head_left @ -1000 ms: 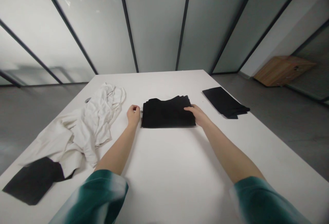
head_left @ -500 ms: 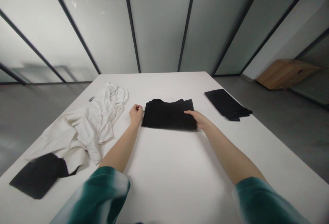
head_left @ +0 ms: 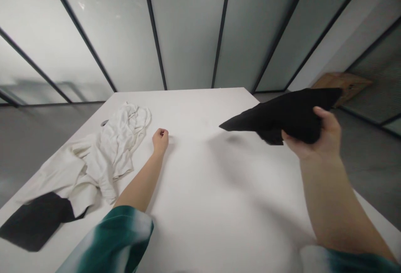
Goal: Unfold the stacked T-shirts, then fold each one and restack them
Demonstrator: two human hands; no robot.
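Observation:
My right hand (head_left: 319, 139) grips a folded black T-shirt (head_left: 291, 108) by its right end, thumb on top and fingers beneath. The shirt is tilted in the air over the right side of the table. Under it, a second folded black garment (head_left: 272, 137) lies on the table, mostly hidden. My left hand (head_left: 160, 140) rests on the table as a loose fist, with nothing visible in it. Left of that hand is a crumpled heap of white cloth (head_left: 108, 152). A black cloth (head_left: 34, 223) lies at the near left, partly under the white heap.
The white table (head_left: 200, 206) stretches ahead to a frosted glass wall (head_left: 188, 31) with dark frames. A small dark ring-like object (head_left: 104, 122) sits by the white cloth at the left edge. Beyond the right edge, a wooden cabinet (head_left: 354, 83) stands on the grey floor.
My right hand has lifted the folded black T-shirt from the table's middle and carried it right, above the other folded garment. My left hand stays closed on the table.

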